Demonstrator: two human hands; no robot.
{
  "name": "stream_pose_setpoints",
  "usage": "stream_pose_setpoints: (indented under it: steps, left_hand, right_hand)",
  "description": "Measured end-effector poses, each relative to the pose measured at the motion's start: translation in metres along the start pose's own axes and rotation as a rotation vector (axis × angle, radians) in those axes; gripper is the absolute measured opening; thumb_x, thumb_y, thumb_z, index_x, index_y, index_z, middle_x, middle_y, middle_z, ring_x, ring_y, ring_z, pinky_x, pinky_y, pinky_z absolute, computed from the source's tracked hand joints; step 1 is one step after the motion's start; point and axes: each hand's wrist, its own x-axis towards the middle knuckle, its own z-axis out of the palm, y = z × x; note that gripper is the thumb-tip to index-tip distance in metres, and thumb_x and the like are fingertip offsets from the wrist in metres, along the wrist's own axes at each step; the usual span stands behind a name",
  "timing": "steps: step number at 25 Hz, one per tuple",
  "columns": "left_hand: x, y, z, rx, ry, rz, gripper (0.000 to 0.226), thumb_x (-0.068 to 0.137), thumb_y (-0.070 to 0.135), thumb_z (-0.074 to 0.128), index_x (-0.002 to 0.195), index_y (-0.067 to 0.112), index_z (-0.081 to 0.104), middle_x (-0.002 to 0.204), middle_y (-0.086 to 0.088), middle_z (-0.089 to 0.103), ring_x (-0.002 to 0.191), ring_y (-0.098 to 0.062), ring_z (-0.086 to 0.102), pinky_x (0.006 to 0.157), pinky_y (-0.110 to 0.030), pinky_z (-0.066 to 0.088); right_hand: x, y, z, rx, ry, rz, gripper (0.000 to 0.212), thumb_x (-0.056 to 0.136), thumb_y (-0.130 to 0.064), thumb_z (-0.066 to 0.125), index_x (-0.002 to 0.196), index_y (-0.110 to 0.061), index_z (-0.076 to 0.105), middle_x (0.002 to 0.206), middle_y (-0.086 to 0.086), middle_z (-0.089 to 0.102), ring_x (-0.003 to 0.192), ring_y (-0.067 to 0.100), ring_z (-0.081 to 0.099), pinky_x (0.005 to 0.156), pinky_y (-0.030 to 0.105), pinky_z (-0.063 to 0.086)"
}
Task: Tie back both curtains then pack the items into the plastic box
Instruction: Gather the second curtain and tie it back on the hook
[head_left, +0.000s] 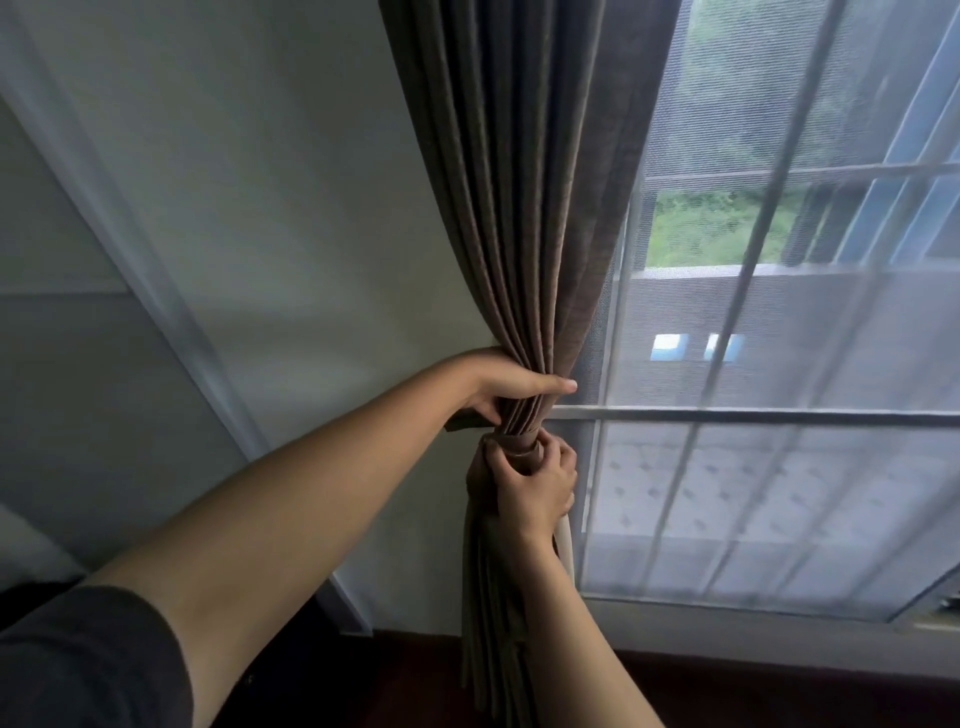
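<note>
A brown pleated curtain (524, 197) hangs at the left side of the window, gathered into a tight bundle at mid height. My left hand (511, 384) wraps around the bundle from the left, thumb stretched across the front. Just below it a brown tieback band (519, 446) circles the gathered cloth. My right hand (537, 488) grips the curtain right under the band, its fingertips pinching the band's lower edge. The curtain's lower part (493, 623) falls straight toward the floor. No plastic box or loose items are in view.
A sheer white curtain (779, 364) covers the barred window (753, 415) to the right. A pale wall (285, 234) lies to the left with a white frame strip (156, 280). Dark wooden floor (405, 675) runs along the bottom.
</note>
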Motion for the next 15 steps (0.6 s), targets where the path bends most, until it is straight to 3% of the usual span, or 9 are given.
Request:
stream_pose_setpoints:
  steps: [4,8,10,12,15]
  left_hand:
    - [-0.006,0.004,0.004,0.002,0.019,0.069,0.075,0.078,0.043,0.071,0.138,0.01,0.04,0.135,-0.003,0.051,0.123,-0.019,0.052,0.086,-0.033,0.048]
    - [-0.015,0.004,0.006,-0.01,-0.046,0.161,0.074,0.071,0.038,0.08,0.133,0.014,0.047,0.131,-0.001,0.057,0.116,-0.013,0.057,0.083,-0.031,0.053]
    - [-0.022,-0.005,-0.003,-0.044,-0.124,0.189,0.06,0.075,0.024,0.078,0.129,0.014,0.052,0.123,0.0,0.061,0.112,-0.012,0.058,0.087,-0.029,0.052]
    - [-0.025,-0.03,-0.014,-0.196,-0.164,0.206,0.037,0.084,-0.001,0.063,0.118,0.01,0.057,0.108,-0.006,0.066,0.101,-0.016,0.062,0.089,-0.028,0.053]
    - [-0.02,-0.089,-0.011,-0.398,0.074,0.105,0.034,0.085,-0.013,0.047,0.114,0.004,0.055,0.103,-0.012,0.066,0.086,-0.021,0.063,0.082,-0.032,0.052]
  right_hand:
    - [0.006,-0.001,0.006,0.098,-0.029,-0.005,0.053,0.062,-0.042,0.072,0.103,-0.017,0.051,0.099,0.004,0.069,0.104,0.033,0.057,0.109,0.043,0.027]
    - [0.021,0.003,0.0,0.008,-0.022,-0.014,0.05,0.07,-0.029,0.073,0.112,-0.013,0.052,0.104,0.013,0.067,0.11,0.038,0.05,0.093,0.042,0.043]
    - [0.027,0.006,-0.009,-0.058,-0.047,-0.065,0.05,0.069,-0.025,0.073,0.115,-0.014,0.056,0.104,0.014,0.067,0.111,0.038,0.051,0.093,0.044,0.045]
    - [0.027,0.009,-0.017,-0.128,-0.077,-0.154,0.039,0.067,-0.02,0.074,0.103,-0.013,0.061,0.095,0.014,0.069,0.104,0.038,0.055,0.095,0.047,0.045]
    - [0.019,0.01,-0.024,-0.179,-0.105,-0.213,0.033,0.067,-0.024,0.075,0.095,-0.014,0.06,0.088,0.014,0.069,0.095,0.039,0.059,0.085,0.043,0.049]
